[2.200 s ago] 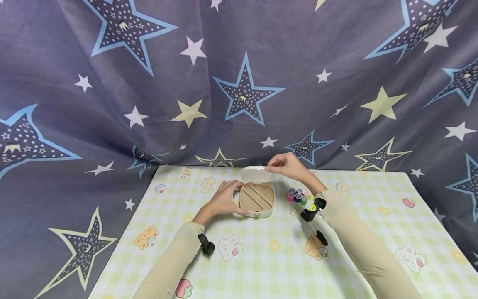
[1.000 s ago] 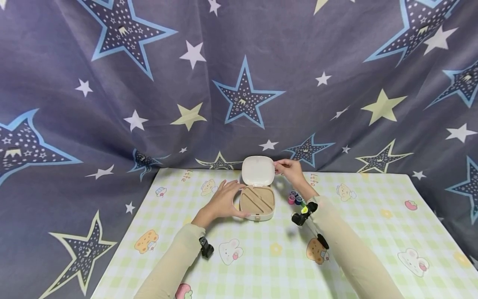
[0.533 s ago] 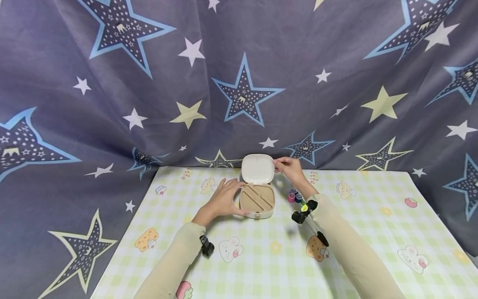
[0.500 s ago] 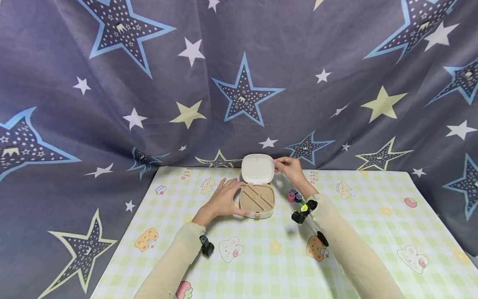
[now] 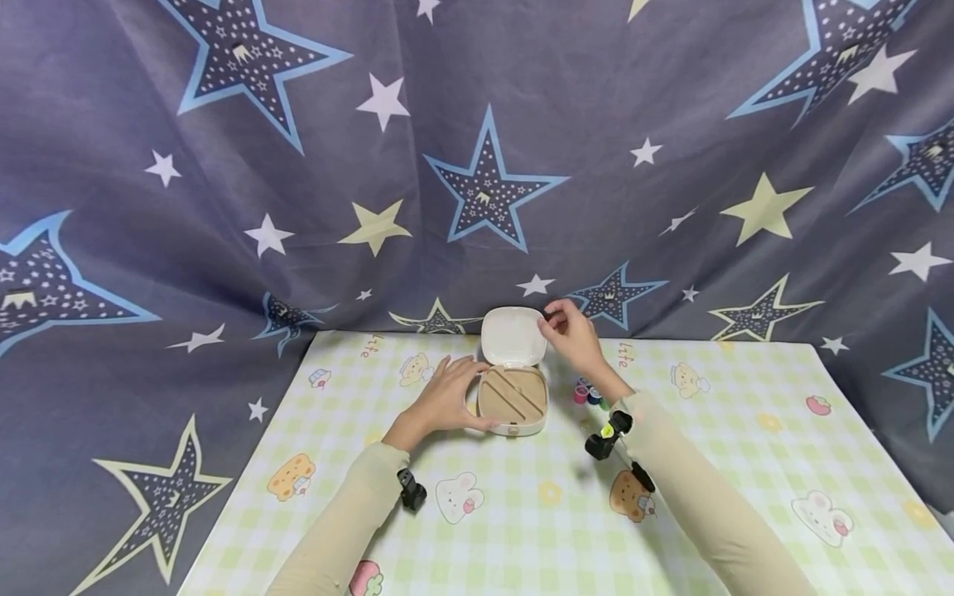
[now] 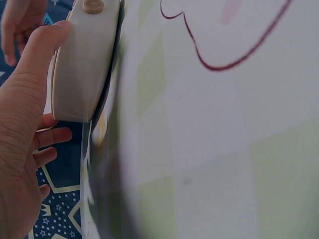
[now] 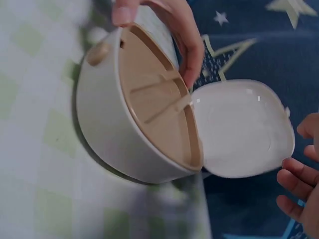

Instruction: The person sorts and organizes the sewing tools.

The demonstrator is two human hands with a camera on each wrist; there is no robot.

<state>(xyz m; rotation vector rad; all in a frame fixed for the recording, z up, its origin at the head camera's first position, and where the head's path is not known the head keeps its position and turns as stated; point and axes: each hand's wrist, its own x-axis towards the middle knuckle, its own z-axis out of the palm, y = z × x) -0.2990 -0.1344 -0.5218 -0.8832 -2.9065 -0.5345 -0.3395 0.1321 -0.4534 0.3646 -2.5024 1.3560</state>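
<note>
Left hand (image 5: 447,403) cups the near-left side of the small box (image 5: 512,403), thumb along its front wall and fingers round the far side; the left wrist view shows the thumb pressed flat on the pale shell. Right hand (image 5: 570,334) is at the right edge of the raised lid (image 5: 512,336), fingers loosely curved. Whether the tips touch the rim or sit just off it cannot be told; the right wrist view shows a slight gap.

Box sits on the table (image 5: 745,430) between both hands, base flat, lid hinged up at the far side and standing nearly upright. Tan insert inside with two raised diagonal ribs, no contents seen.

Handling, as a judgement: light, stiff moulded plastic with smooth, rounded sides, so likely to slide on the glossy cloth unless the base is steadied. Best holds look to be the side walls of the base and the free rim of the lid. The hinge looks like the weak point.

Just right of the box, below the right wrist, a cluster of small coloured pots (image 5: 589,392). It sits close to the forearm and could be knocked. Beyond both hands hangs the star-print curtain (image 5: 298,165), close behind the lid.
</note>
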